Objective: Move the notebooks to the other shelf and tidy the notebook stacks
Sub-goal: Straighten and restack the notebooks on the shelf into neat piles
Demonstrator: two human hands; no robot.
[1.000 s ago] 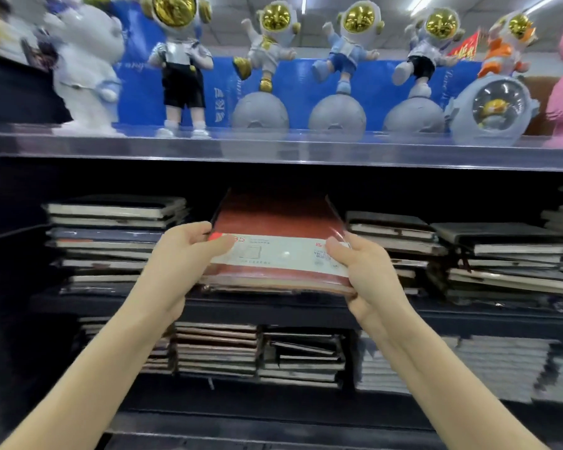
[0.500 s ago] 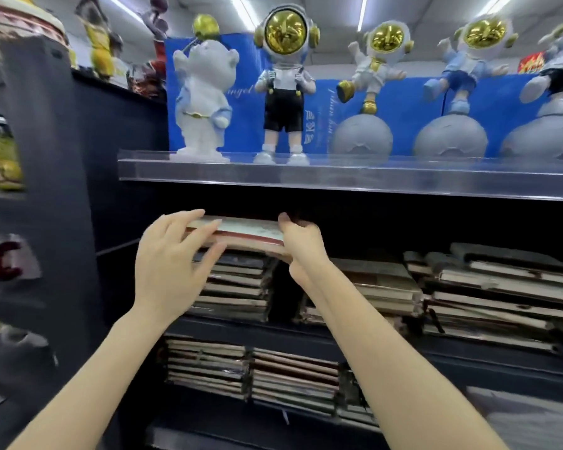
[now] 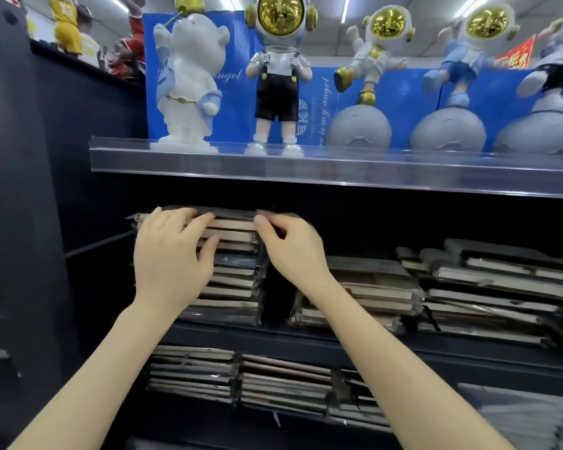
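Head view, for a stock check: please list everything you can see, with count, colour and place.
Tall notebook stack: one, dark covers with pale page edges, middle shelf, left.
Other notebook stacks: at least two, dark, lower, middle shelf, right of it.
Lower stacks: at least three, dark and brownish, bottom shelf.
Astronaut figurines: four, gold visors, clear shelf above; the rightmost is cut off.
White figurine: one, left of the astronauts.
Backboard: one, blue, behind the figurines.
Left hand: fingers spread flat on the tall stack's front.
Right hand: fingers curled on its top right edge.
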